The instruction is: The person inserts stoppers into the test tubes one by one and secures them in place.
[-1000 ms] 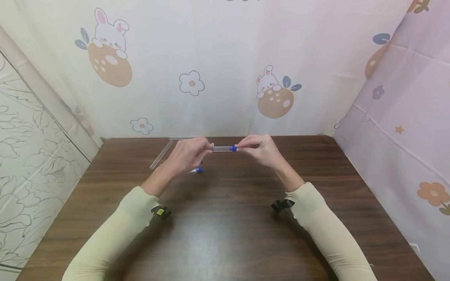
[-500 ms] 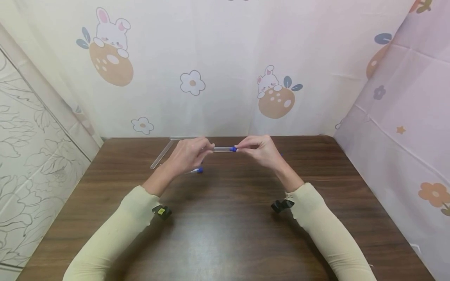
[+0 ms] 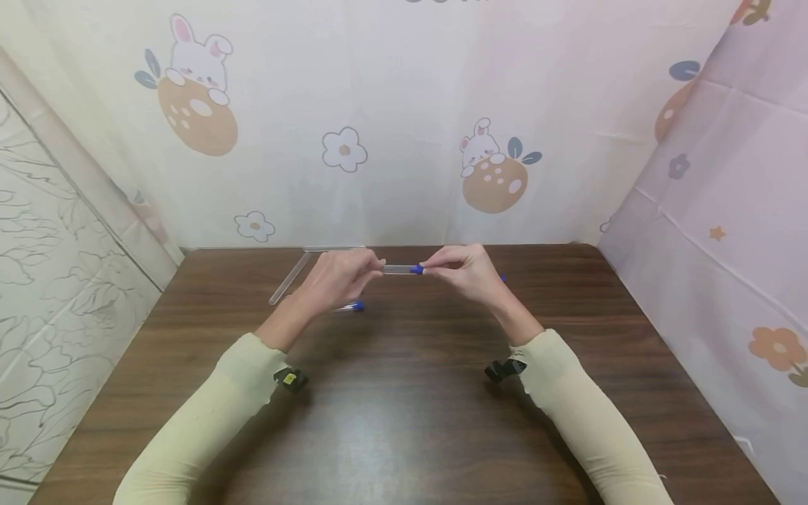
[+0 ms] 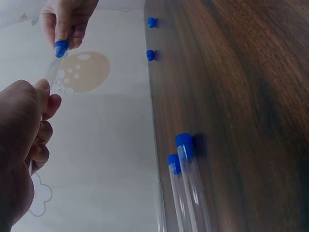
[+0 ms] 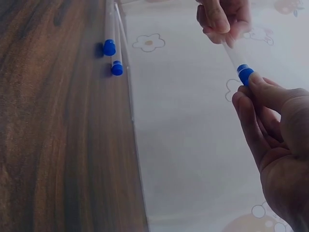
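Observation:
My left hand (image 3: 337,279) grips a clear test tube (image 3: 398,269), held level above the far side of the table. At the tube's right end, my right hand (image 3: 466,273) pinches a blue stopper (image 3: 416,269) between thumb and fingers. In the right wrist view the stopper (image 5: 245,74) sits at the tube's mouth; how deep it goes is hard to tell. The left hand covers the tube's other end. Two stoppered test tubes (image 4: 192,183) lie side by side on the table, partly hidden behind the left hand in the head view.
Two clear tubes, one slanted (image 3: 290,278) and one along the back edge (image 3: 328,248), lie at the far left of the brown table (image 3: 404,393). Loose blue stoppers (image 4: 150,55) lie near the back edge. A patterned curtain (image 3: 404,189) hangs directly behind.
The right hand has shifted very slightly left with the stopper, toward the left hand. Another blue stopper now shows beside the right wrist. The left hand has barely moved.

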Demonstrator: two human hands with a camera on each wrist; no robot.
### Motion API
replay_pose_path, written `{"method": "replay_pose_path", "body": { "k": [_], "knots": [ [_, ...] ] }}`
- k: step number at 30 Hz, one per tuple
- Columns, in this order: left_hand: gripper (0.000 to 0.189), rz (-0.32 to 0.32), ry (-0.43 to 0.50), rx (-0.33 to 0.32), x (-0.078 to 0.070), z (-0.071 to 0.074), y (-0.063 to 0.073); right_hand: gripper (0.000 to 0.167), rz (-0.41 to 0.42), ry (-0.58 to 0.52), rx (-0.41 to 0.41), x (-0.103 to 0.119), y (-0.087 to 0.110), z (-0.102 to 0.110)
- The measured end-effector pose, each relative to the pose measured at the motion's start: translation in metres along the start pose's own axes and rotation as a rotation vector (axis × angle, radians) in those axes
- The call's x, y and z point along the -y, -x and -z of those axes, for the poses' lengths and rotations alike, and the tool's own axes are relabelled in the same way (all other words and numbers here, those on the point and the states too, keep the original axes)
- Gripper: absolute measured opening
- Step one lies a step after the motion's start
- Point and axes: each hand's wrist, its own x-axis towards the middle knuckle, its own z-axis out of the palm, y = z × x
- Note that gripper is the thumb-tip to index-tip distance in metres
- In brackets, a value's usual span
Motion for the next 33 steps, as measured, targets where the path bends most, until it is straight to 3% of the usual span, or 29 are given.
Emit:
{"method": "replay_pose_path", "body": {
  "k": [15,22,33],
  "knots": [
    [0.011,0.096,0.029,0.060,-0.0002,0.0048,-0.0002,0.018,-0.033,0.018,0.011,0.0029,-0.0004,0.0015],
    [0.015,0.106,0.081,0.069,-0.0015,0.0043,-0.0016,0.019,0.008,0.012,-0.026,0.0038,0.0001,0.0024],
    [0.013,0.141,0.062,0.085,-0.0027,0.0051,-0.0023,0.021,0.038,-0.007,-0.013,0.0056,0.0004,0.0035]
  ]
}}
